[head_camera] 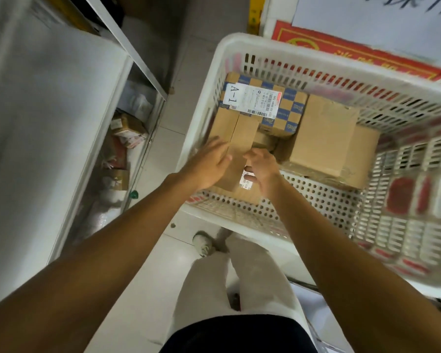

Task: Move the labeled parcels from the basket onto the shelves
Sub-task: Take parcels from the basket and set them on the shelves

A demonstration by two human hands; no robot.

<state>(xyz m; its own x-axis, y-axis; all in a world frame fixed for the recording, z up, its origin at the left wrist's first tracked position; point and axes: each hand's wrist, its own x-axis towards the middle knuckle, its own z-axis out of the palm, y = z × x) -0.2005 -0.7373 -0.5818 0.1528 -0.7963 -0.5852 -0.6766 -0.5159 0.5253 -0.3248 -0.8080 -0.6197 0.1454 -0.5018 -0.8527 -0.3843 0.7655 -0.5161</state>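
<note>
Head view, only one. White basket (239, 43) stands on the floor w/ the shelves (61, 110) just beside its left wall, so each carry is short. Both hands are down inside, at the near-left corner, on a plain brown parcel (236, 131) that lies along the left wall.

Left hand (209, 166): fingers fairly straight and spread, laid flat on the parcel's left side, prob. to steady it against the wall. Right hand (261, 169): fingers curled over the parcel's right edge, thumb on a white label (247, 183) at its near end. Looks like a grip, tho blur softens it. Two hands because the box is long; one hand would likely let it tip.

Checkered parcel (288, 110) sits in the far-left corner, touching the plain one's far end, its "A-1" sticker (233, 96) face up, so the shelf code reads at a glance. Bigger brown box (323, 133) is mid-basket, tilted, leaning on others; no label visible on it.

Lower shelf already holds some parcels (127, 128). Judgement: pickup stage, basket approx. half cleared or less. Next needs a clean lift past the left rim.
</note>
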